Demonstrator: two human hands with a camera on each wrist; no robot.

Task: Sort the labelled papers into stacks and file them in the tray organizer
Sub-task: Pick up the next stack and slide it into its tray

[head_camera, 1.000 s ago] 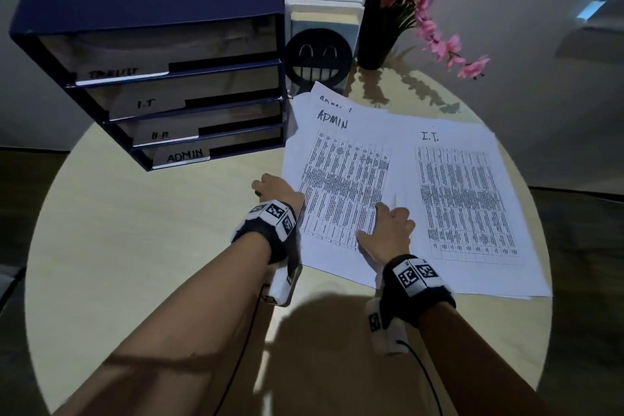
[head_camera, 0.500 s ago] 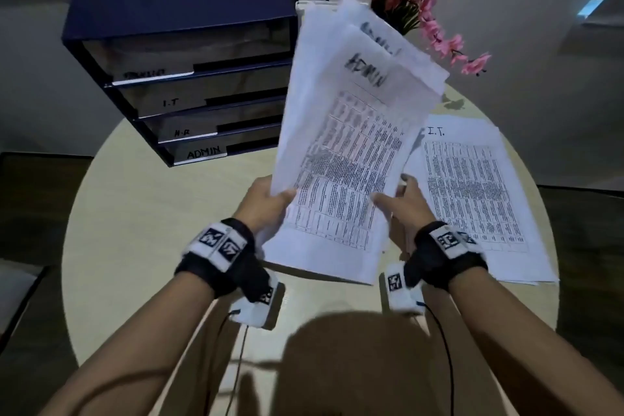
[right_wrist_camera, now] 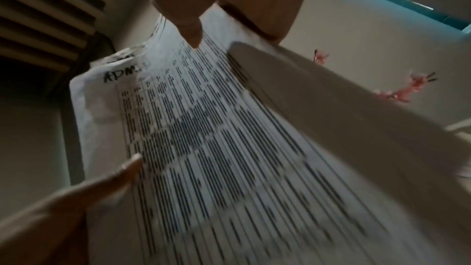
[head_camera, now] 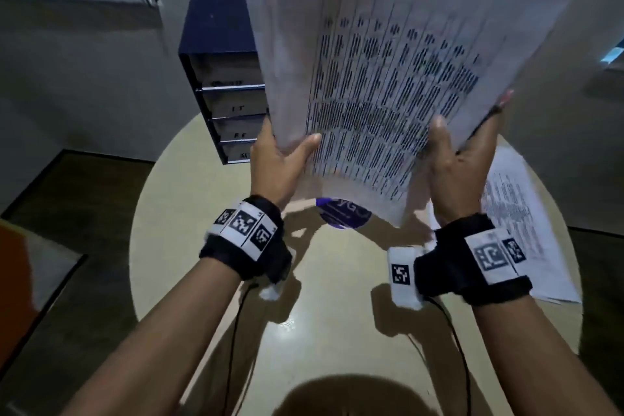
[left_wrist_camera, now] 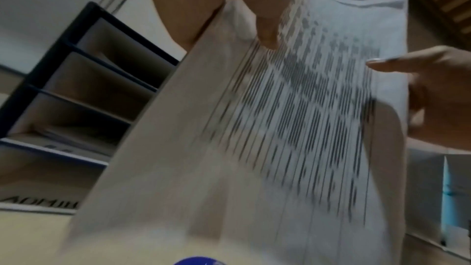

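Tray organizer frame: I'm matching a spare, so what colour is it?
Dark navy blue; the tray organizer frame shows best in the head view.

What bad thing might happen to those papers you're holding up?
The ADMIN papers are loose sheets with uneven top edges, pinched only near the bottom by the left hand and right hand, so one might slip out. Held this high, they also hide much of the tray organizer, so aiming for a slot may be harder.
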